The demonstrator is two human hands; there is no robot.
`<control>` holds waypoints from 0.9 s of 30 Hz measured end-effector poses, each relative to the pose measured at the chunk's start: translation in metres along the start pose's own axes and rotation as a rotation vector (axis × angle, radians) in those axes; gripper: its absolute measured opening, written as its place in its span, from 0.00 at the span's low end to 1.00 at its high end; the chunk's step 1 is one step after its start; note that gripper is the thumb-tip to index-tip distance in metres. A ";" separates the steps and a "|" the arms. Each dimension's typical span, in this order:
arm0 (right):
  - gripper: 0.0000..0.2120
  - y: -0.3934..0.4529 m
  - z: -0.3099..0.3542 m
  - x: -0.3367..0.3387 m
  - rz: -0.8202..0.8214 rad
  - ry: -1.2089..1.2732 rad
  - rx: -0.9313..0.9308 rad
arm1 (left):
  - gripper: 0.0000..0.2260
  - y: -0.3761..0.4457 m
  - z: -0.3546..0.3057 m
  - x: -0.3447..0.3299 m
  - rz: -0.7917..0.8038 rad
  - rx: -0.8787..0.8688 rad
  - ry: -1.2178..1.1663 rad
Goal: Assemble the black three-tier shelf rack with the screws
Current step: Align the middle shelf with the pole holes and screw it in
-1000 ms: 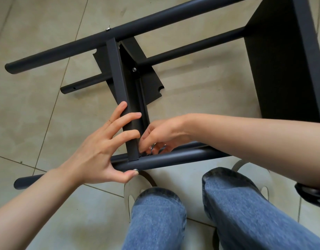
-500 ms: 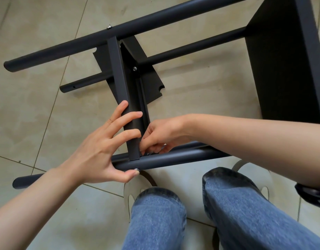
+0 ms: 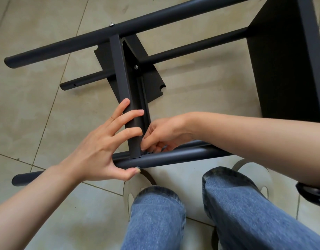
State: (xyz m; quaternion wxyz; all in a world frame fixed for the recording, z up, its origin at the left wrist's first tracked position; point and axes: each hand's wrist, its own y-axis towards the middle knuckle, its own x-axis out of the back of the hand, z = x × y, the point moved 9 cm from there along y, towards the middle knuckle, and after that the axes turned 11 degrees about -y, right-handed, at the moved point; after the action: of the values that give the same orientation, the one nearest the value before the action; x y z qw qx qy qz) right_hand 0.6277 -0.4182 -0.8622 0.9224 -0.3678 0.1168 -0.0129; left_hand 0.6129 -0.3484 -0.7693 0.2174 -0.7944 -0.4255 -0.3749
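Change since the earlier frames: almost nothing has shifted; the right hand (image 3: 162,136) has kept working its fingertips at the same joint, curling slightly tighter, while the left hand (image 3: 99,147) has stayed braced in the same spot.
Meaning for the task: judged from this, the person is still fastening one screw by hand, so this joint is probably not yet tight.
Rack: the black metal three-tier shelf rack (image 3: 130,98) lies on its side on the beige tiled floor (image 3: 38,105), just in front of the person's knees.
Joint in hand: the near end of the flat black shelf edge (image 3: 127,112) meets the round black front tube (image 3: 173,158).
Screws: a silver screw head (image 3: 137,167) sits under that tube beside the left thumb; two more show further up (image 3: 136,67) and on the far tube (image 3: 111,24).
Left grip: fingers spread and curled over the shelf edge, thumb under the tube, clamping both together.
Right grip: fingertips pinched together at the joint, apparently on a small fastener that is hidden.
Further out: a wide black panel (image 3: 285,60) stands at the right.
Nearest the camera: blue jeans (image 3: 155,217) and pale slippers (image 3: 253,175).
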 end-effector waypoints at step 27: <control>0.10 0.001 0.000 -0.007 0.095 0.055 0.036 | 0.29 0.000 0.000 0.000 -0.001 0.006 0.009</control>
State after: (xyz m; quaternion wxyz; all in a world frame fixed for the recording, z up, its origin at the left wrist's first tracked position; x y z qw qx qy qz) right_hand 0.6208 -0.4167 -0.8608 0.9249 -0.3448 0.1592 0.0185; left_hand 0.6131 -0.3477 -0.7693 0.2214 -0.7919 -0.4261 -0.3772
